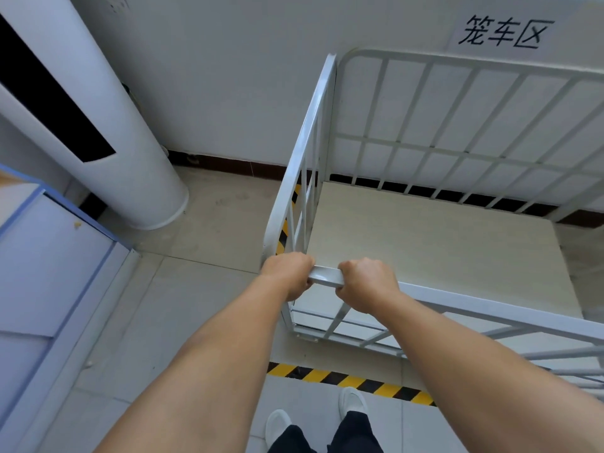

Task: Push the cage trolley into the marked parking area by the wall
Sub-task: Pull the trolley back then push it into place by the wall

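Observation:
The white metal cage trolley (457, 148) stands against the wall, its beige floor board empty. My left hand (289, 273) grips the near top rail at its left corner. My right hand (367, 284) grips the same rail just beside it. Yellow-and-black hazard tape (349, 382) runs on the floor in front of the trolley, just ahead of my white shoes. A second strip of hazard tape (283, 233) shows through the trolley's left side bars. A paper sign (505, 32) with black characters is stuck on the wall above the trolley.
A tall white cylindrical air-conditioner unit (108, 142) stands on the floor left of the trolley. A blue-edged cabinet (42, 263) fills the left edge. Pale floor tiles (183, 289) lie between them and the trolley. A dark skirting runs along the wall base.

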